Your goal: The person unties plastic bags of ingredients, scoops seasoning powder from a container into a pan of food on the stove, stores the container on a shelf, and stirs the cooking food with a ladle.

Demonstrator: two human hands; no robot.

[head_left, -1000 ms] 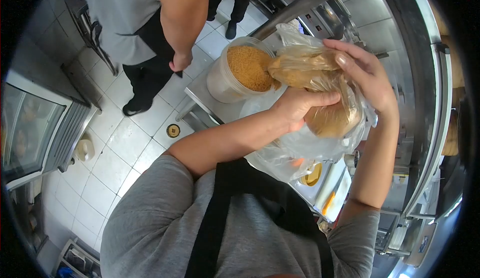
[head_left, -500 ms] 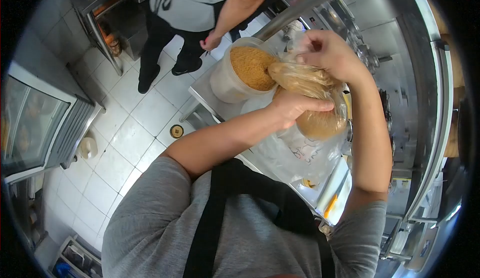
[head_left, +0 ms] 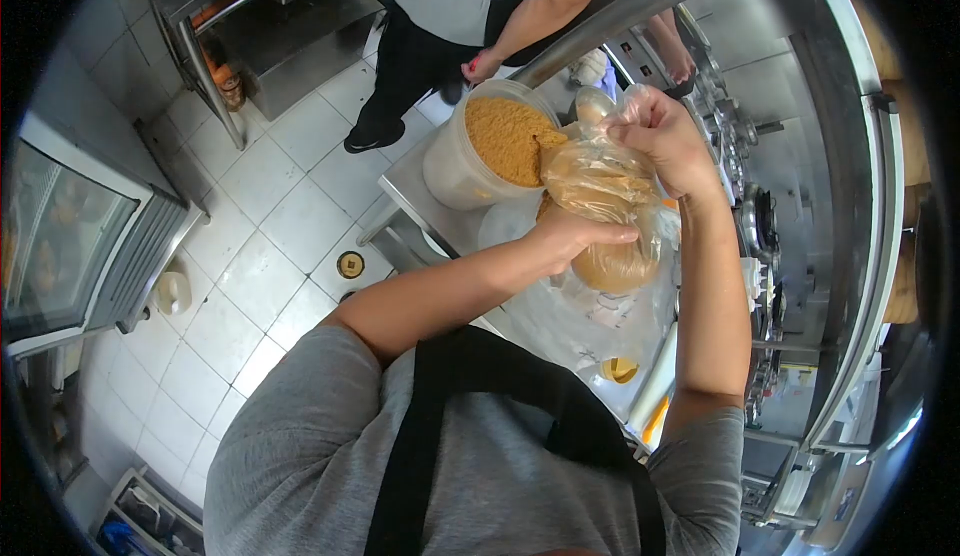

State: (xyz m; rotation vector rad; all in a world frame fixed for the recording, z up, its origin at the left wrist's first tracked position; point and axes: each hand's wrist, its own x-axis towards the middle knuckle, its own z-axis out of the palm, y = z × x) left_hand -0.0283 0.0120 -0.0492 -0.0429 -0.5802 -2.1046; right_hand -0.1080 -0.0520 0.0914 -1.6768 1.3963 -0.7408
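A clear plastic bag [head_left: 610, 181] bulges with brown-orange crumbs or powder, its mouth tilted toward a round plastic tub [head_left: 455, 161]. The tub stands on the metal table and is filled almost to its rim with the same orange crumbs [head_left: 505, 141]. My left hand [head_left: 575, 241] wraps round the lower part of the bag, thumb across its front. Higher up, my right hand [head_left: 665, 141] pinches the plastic at the bag's upper edge. Another clear plastic bag or sheet [head_left: 560, 321] lies on the table beneath.
A metal rail [head_left: 650, 21] crosses above the table's far side. Behind the tub stands a person in a black apron [head_left: 440, 46], one hand low near the tub. Stove burners [head_left: 760, 226] are at the right. A glass-doored cabinet [head_left: 70, 246] and a white jug [head_left: 173, 293] stand left.
Crumbs now show spilling at the bag's mouth over the tub's rim. My right hand has shifted slightly down, and the bag slightly left. The other person has moved right.
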